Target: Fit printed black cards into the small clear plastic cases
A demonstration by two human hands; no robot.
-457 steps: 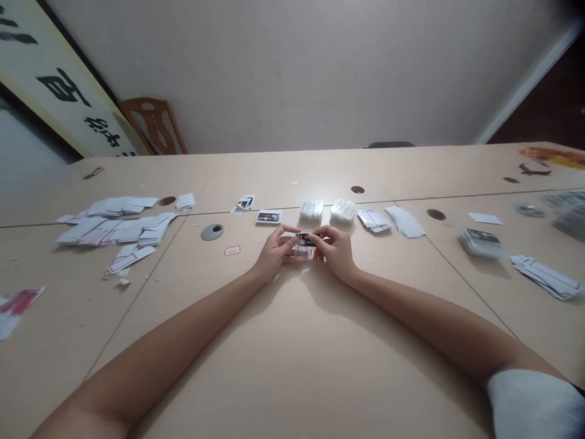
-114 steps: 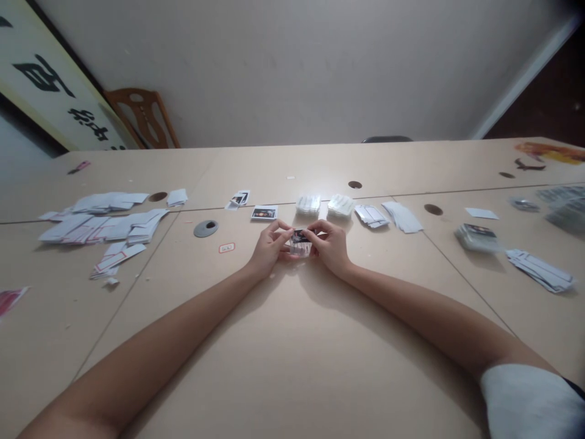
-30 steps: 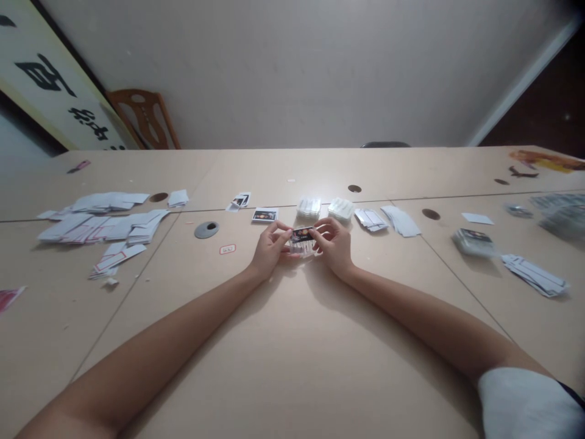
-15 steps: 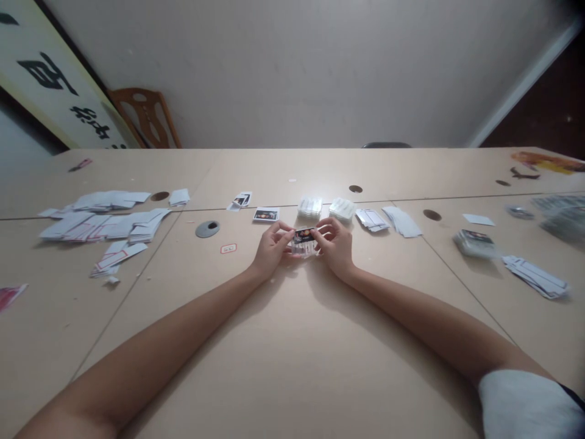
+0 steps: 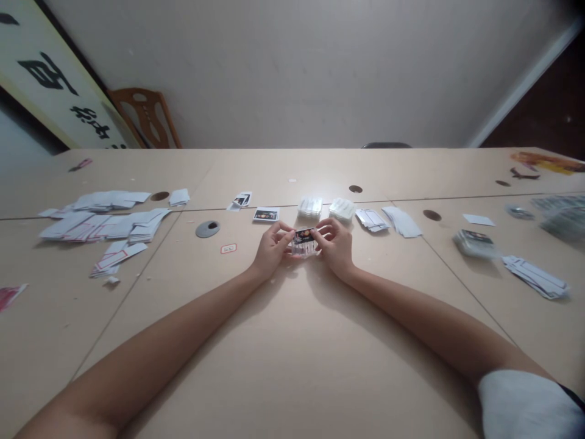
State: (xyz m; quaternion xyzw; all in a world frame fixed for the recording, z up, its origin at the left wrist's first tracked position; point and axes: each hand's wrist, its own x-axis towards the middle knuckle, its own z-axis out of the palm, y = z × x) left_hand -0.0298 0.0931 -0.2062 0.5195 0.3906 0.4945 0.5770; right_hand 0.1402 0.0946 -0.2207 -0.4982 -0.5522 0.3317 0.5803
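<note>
Between my two hands is a small clear plastic case [image 5: 304,245] with a dark printed card at its upper part. My left hand [image 5: 273,249] grips its left side, thumb on the front. On the right side, my right hand [image 5: 335,249] pinches it with thumb and fingers. Some fingertips are hidden behind the case. Just beyond stand two stacks of clear cases, a left stack [image 5: 309,208] and a right stack [image 5: 341,210]. A stack of dark printed cards [image 5: 265,214] lies past my left hand.
White paper slips [image 5: 103,225] spread over the left of the table [image 5: 292,353]. Folded slips [image 5: 372,220] and plain strips [image 5: 402,221] lie right of the stacks. Farther right are more cases [image 5: 475,242] and slips [image 5: 535,276]. Scissors [image 5: 81,164] rest at the far left.
</note>
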